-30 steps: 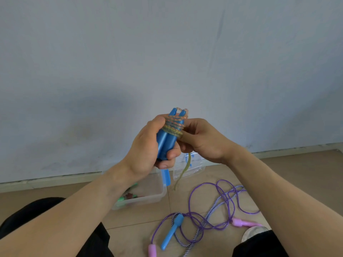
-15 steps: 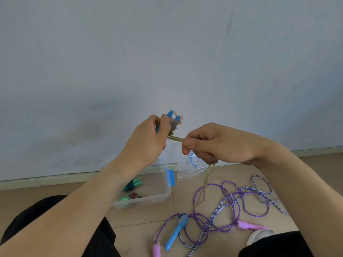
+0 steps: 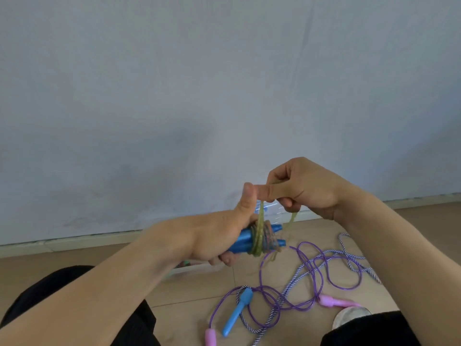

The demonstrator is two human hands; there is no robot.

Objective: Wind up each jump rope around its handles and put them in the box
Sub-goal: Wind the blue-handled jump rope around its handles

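A clear plastic box (image 3: pixel 199 268) sat on the tan tiled floor (image 3: pixel 189 293). Above it, the left hand (image 3: pixel 219 236) clenched two blue plastic handles (image 3: pixel 245 242), while the right hand (image 3: pixel 303 188) pinched their yellow-green rope (image 3: pixel 260 218), pulled upward.

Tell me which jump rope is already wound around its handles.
The greenish rope, coiled round the paired blue handles gripped in the left hand. The purple rope and striped rope lie loose and tangled on the floor.

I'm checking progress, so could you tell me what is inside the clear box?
The clear box sits mostly behind the left hand; only a small greenish item shows inside, too hidden to identify.
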